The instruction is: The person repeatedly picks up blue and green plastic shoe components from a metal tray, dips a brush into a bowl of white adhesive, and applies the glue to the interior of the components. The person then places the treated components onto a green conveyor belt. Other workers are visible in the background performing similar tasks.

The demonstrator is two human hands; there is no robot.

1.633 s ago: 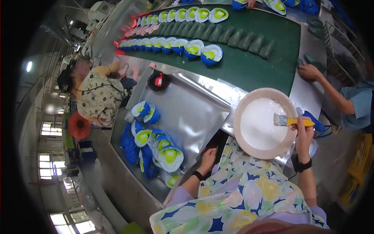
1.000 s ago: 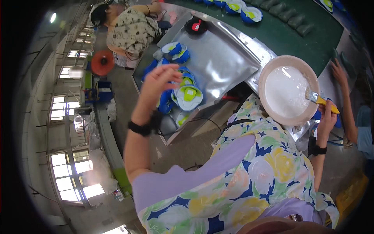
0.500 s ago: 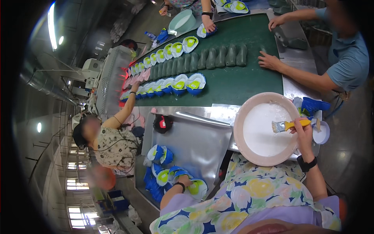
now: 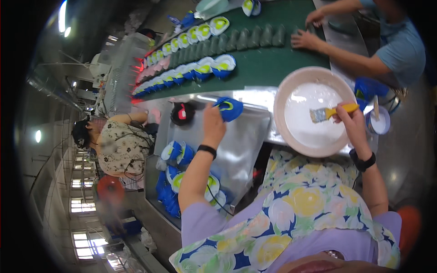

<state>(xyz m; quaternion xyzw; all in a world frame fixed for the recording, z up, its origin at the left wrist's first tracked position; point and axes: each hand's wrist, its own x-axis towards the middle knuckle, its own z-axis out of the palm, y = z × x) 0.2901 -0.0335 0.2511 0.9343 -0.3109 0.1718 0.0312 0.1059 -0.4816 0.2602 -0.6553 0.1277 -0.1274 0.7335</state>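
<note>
My left hand point(image 4: 214, 123) is closed on a blue shoe upper point(image 4: 231, 109) with a bright yellow-green lining, held above the metal tray point(image 4: 241, 150). More blue and white shoe uppers point(image 4: 169, 193) lie piled at the tray's left side. On the right, my right hand point(image 4: 349, 122) grips the yellow handle of a flat paintbrush point(image 4: 321, 115). Its pale bristles hang over a wide pinkish basin point(image 4: 280, 113) of white liquid point(image 4: 309, 136); whether they touch the liquid I cannot tell.
Beyond the basin runs a green conveyor belt point(image 4: 268, 61) with rows of uppers and dark shoe lasts point(image 4: 241, 40). A co-worker's hands point(image 4: 307, 40) reach over its right end. Another person point(image 4: 123, 145) sits at left. A small white tub point(image 4: 378, 122) stands right of the basin.
My left hand has lifted a shoe upper from the pile and moved forward over the tray. The left co-worker's arm has drawn back from the belt. The view has shifted.
</note>
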